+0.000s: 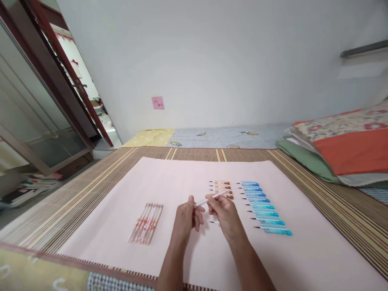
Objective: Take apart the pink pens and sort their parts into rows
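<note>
A slim whitish pen [201,203] is held level above the pale pink sheet [121,190], between both hands. My left hand [188,214] pinches its left end, and my right hand [220,208] grips it farther right with thumb and fingers. Right of my hands lies a column of several blue and turquoise pens [257,201], dark tips pointing left. Just behind my right hand are several brown-ended pens [221,183], partly hidden by it. A dark tip of another pen [214,222] shows beneath my right hand.
To the left, several clear pens with red-orange markings [146,223] lie side by side. The sheet rests on a striped mat [100,178]. Folded bedding [348,141] is at the right. A pink note [158,102] is on the wall, and a doorway stands at the left.
</note>
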Tool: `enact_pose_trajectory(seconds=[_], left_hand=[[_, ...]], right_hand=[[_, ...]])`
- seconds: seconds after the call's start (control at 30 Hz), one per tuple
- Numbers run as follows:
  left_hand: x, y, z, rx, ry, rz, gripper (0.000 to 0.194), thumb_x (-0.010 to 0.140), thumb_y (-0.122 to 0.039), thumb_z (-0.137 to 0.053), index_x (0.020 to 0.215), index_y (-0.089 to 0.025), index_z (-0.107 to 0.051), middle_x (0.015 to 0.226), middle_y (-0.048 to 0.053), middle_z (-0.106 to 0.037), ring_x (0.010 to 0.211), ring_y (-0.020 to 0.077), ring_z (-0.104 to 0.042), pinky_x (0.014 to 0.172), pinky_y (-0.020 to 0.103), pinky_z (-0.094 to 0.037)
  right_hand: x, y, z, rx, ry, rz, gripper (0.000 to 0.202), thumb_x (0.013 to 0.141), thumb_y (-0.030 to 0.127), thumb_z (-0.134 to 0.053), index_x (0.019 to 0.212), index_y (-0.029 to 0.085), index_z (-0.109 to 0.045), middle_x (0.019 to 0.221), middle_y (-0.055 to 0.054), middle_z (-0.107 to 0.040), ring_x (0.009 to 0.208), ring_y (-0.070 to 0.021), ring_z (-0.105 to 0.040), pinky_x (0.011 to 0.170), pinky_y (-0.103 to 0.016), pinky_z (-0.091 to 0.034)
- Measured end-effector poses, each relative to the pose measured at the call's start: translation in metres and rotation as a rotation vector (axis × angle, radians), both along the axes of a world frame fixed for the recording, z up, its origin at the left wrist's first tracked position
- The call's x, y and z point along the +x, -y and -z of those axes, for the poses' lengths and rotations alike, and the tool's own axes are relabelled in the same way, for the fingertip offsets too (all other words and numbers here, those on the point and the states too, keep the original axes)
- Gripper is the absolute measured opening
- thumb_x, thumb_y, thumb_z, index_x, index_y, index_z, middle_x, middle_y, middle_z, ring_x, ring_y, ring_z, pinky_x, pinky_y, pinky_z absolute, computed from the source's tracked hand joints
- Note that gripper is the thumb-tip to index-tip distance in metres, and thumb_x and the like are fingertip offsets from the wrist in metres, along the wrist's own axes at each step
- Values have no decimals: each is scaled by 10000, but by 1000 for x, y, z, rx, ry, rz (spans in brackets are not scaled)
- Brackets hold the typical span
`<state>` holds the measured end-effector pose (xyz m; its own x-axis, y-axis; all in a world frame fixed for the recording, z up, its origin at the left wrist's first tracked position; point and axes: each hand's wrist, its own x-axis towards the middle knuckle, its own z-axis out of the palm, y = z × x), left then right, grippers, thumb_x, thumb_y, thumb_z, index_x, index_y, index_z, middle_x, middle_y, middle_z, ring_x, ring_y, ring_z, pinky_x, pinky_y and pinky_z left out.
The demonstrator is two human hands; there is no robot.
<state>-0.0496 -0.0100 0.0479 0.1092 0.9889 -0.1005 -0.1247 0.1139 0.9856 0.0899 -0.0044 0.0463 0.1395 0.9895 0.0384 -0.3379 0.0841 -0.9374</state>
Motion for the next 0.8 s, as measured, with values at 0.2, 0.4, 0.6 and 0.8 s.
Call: enact_pose_trajectory(seconds=[0.2, 0.4, 0.6, 0.8], left_hand=[[2, -1, 0, 77, 92, 10, 474, 714, -515, -832, 964, -155, -651, 680, -15, -667, 411, 51, -417, 458, 225, -205], [2, -4, 9, -54, 34, -10, 638, 820, -754, -596, 776, -123, -680, 484, 3, -577, 345, 67, -363, 447, 254, -165], [0, -1, 1, 11, 150, 4, 596, 688, -568, -843, 1094, -165, -674, 719, -6, -677, 457, 67, -456, 468, 227, -217], [2, -3, 6, 0, 142, -20, 503, 767, -633, -753, 761, -141, -645, 560, -13, -595, 386, 54, -394, 455, 236, -177]], right_hand=[[0, -5, 8, -33, -13, 36, 516, 598, 634, -886, 655, 172, -664, 566, 11, -584, 539, -123, -497, 568, -293, -417], [1, -2, 5, -20, -14, 9, 489, 618, 606, -888, 720, 160, -716, 592, 7, -598, 566, -127, -508, 582, -292, -422], [4, -3, 5, -36, -19, 29, 490, 605, 609, -893, 653, 175, -673, 576, 1, -602, 554, -134, -518, 579, -297, -435], [3, -4, 5, -21, -18, 14, 499, 604, 620, -892, 682, 168, -694, 596, -1, -606, 559, -129, -509, 576, -294, -432]])
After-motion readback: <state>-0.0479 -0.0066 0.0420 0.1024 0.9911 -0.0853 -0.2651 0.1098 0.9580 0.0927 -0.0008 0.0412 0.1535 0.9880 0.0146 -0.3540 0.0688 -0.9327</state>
